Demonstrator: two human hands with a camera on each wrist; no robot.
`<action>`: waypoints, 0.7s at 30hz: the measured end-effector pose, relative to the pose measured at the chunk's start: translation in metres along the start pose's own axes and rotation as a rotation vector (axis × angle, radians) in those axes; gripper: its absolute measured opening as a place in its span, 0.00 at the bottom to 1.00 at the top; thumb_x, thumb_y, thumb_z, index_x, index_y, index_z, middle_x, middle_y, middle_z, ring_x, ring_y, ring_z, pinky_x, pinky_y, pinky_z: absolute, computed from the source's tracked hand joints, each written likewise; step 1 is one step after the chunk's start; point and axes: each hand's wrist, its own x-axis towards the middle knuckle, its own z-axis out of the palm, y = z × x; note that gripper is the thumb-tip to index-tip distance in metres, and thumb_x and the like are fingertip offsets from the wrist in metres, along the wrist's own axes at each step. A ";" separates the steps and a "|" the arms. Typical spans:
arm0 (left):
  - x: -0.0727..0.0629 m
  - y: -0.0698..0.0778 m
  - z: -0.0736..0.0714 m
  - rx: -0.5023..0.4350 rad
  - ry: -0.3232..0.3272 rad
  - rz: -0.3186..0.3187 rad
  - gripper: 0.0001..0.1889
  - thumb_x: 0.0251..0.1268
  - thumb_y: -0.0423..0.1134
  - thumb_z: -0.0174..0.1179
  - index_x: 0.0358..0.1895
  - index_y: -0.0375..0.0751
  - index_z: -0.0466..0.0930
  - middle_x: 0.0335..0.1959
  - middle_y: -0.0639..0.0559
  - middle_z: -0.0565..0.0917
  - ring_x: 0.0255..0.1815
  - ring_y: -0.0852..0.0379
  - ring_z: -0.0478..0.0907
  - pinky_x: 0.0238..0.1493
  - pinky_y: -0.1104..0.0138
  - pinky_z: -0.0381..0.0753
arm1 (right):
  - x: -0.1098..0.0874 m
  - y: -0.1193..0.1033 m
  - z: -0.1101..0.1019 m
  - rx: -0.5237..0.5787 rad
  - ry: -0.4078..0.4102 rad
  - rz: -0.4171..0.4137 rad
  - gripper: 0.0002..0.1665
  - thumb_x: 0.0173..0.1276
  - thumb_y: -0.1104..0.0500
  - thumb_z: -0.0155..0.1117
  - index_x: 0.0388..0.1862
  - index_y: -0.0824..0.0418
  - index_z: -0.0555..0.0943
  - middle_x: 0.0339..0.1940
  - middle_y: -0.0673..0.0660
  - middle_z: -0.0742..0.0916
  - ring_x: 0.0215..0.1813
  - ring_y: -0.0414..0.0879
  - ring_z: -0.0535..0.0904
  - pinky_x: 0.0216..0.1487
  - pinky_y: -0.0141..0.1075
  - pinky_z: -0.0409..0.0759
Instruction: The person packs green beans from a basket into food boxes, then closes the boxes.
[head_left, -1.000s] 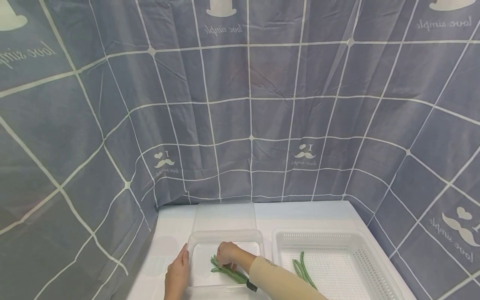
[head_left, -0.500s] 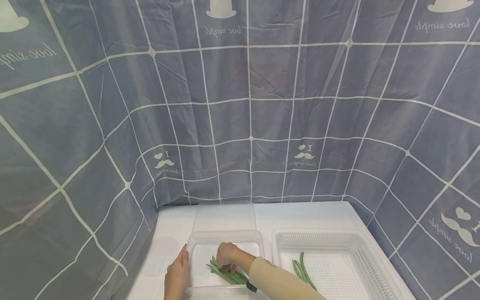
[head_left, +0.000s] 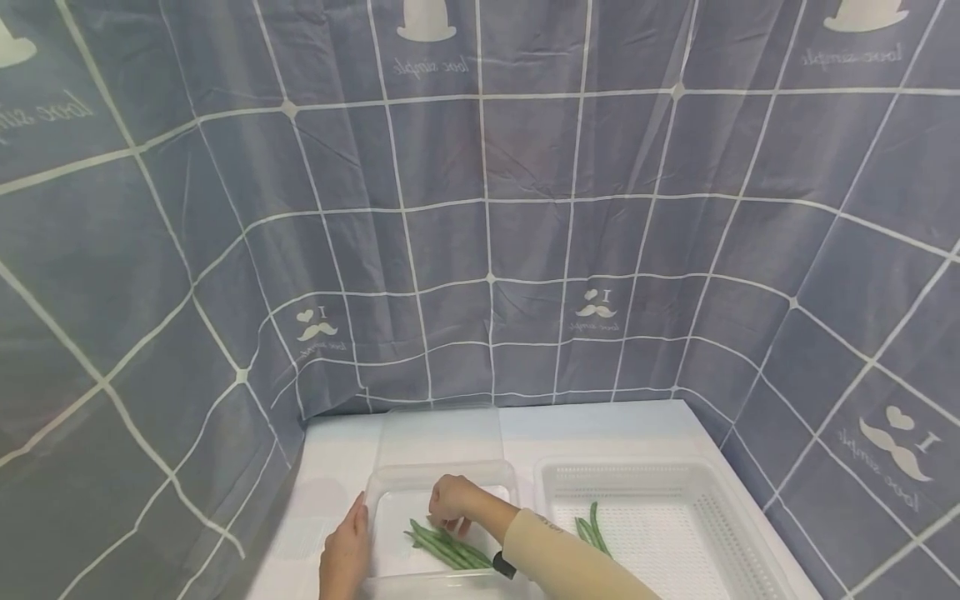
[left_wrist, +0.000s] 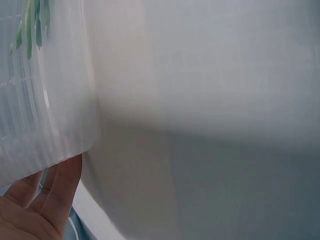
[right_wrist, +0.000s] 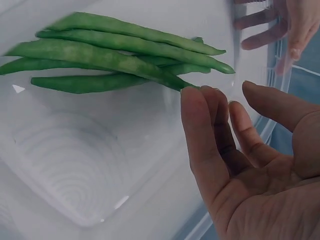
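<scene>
Several green beans (head_left: 446,550) lie in a loose bundle on the floor of a clear plastic container (head_left: 442,471). My right hand (head_left: 452,502) is inside the container, over the bundle. In the right wrist view a fingertip touches or nearly touches the end of one bean (right_wrist: 95,55); the thumb stands apart, with nothing pinched. My left hand (head_left: 345,550) rests against the container's left wall with its fingers extended. In the left wrist view the left fingers (left_wrist: 62,185) sit at the container's edge, partly behind its wall.
A white perforated basket (head_left: 630,467) stands to the right, with a few green beans (head_left: 592,529) in its left part. Behind the container lies a clear flat lid (head_left: 438,433). A grey checked curtain (head_left: 525,242) encloses the white table (head_left: 592,425).
The beans under my right hand have spread and shifted slightly left. My right hand has risen a little off them. My left hand stays at the container wall; the head view has turned slightly right.
</scene>
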 end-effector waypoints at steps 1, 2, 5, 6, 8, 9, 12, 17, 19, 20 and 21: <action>0.000 0.000 0.000 0.000 -0.002 -0.006 0.29 0.90 0.50 0.35 0.77 0.35 0.70 0.68 0.27 0.78 0.61 0.22 0.81 0.58 0.30 0.81 | -0.001 -0.001 -0.001 0.000 0.000 -0.003 0.10 0.64 0.71 0.73 0.27 0.61 0.82 0.25 0.58 0.87 0.31 0.56 0.90 0.30 0.46 0.93; 0.000 0.000 0.001 0.000 -0.002 -0.010 0.29 0.90 0.50 0.35 0.77 0.35 0.70 0.68 0.27 0.78 0.62 0.22 0.81 0.59 0.30 0.81 | -0.003 -0.001 -0.003 0.006 -0.002 -0.006 0.10 0.64 0.70 0.73 0.27 0.61 0.82 0.26 0.58 0.87 0.32 0.56 0.90 0.31 0.46 0.93; 0.000 0.001 0.000 -0.001 -0.002 -0.019 0.29 0.90 0.50 0.35 0.78 0.36 0.69 0.68 0.27 0.78 0.62 0.22 0.81 0.60 0.30 0.80 | -0.007 -0.002 -0.007 0.052 -0.012 -0.023 0.10 0.65 0.70 0.74 0.28 0.61 0.82 0.26 0.59 0.88 0.35 0.60 0.91 0.31 0.48 0.93; -0.001 0.001 0.000 -0.001 -0.002 -0.020 0.29 0.90 0.50 0.35 0.78 0.36 0.69 0.68 0.26 0.78 0.62 0.21 0.81 0.60 0.29 0.80 | -0.009 -0.002 -0.009 0.070 -0.015 -0.030 0.09 0.65 0.70 0.74 0.28 0.61 0.82 0.26 0.58 0.88 0.36 0.60 0.91 0.31 0.48 0.93; -0.001 0.000 0.000 0.001 0.001 -0.016 0.29 0.90 0.51 0.35 0.78 0.36 0.69 0.68 0.26 0.78 0.61 0.21 0.81 0.59 0.29 0.80 | -0.010 -0.002 -0.012 0.105 -0.022 -0.043 0.08 0.65 0.70 0.73 0.30 0.61 0.83 0.27 0.58 0.88 0.36 0.61 0.92 0.31 0.48 0.93; -0.001 0.000 -0.001 0.002 0.003 -0.015 0.29 0.90 0.51 0.35 0.77 0.35 0.70 0.67 0.26 0.78 0.61 0.21 0.81 0.59 0.29 0.80 | -0.011 -0.002 -0.013 0.118 -0.025 -0.049 0.07 0.65 0.69 0.73 0.31 0.62 0.83 0.27 0.58 0.88 0.36 0.61 0.92 0.30 0.48 0.93; -0.001 0.001 -0.001 0.003 0.008 -0.009 0.29 0.90 0.51 0.35 0.77 0.35 0.70 0.67 0.26 0.79 0.60 0.21 0.82 0.58 0.29 0.81 | -0.013 -0.001 -0.020 0.156 -0.036 -0.061 0.04 0.66 0.68 0.73 0.35 0.63 0.85 0.28 0.59 0.89 0.34 0.58 0.91 0.31 0.47 0.93; 0.000 0.001 0.000 0.005 0.001 -0.007 0.29 0.90 0.51 0.35 0.77 0.35 0.69 0.67 0.25 0.78 0.59 0.21 0.82 0.56 0.29 0.82 | -0.017 0.003 -0.032 0.247 -0.057 -0.067 0.04 0.67 0.65 0.72 0.39 0.63 0.86 0.32 0.60 0.90 0.36 0.57 0.92 0.32 0.46 0.93; 0.000 0.000 0.000 0.007 -0.007 -0.011 0.30 0.90 0.52 0.35 0.77 0.35 0.69 0.67 0.25 0.78 0.59 0.21 0.82 0.55 0.29 0.82 | -0.019 0.005 -0.036 0.287 -0.061 -0.068 0.04 0.68 0.64 0.72 0.40 0.62 0.86 0.34 0.61 0.91 0.38 0.57 0.92 0.33 0.46 0.93; 0.001 -0.001 0.000 0.008 -0.011 -0.015 0.30 0.90 0.53 0.35 0.77 0.35 0.69 0.67 0.25 0.78 0.59 0.21 0.82 0.55 0.29 0.82 | -0.020 0.007 -0.039 0.308 -0.062 -0.068 0.05 0.68 0.64 0.72 0.41 0.62 0.86 0.35 0.62 0.92 0.38 0.57 0.92 0.33 0.46 0.94; 0.001 -0.001 0.000 0.009 -0.013 -0.018 0.31 0.90 0.53 0.35 0.77 0.35 0.69 0.67 0.24 0.78 0.59 0.21 0.82 0.54 0.30 0.82 | -0.020 0.008 -0.041 0.329 -0.063 -0.068 0.05 0.68 0.63 0.72 0.42 0.62 0.86 0.36 0.63 0.92 0.39 0.57 0.92 0.33 0.45 0.94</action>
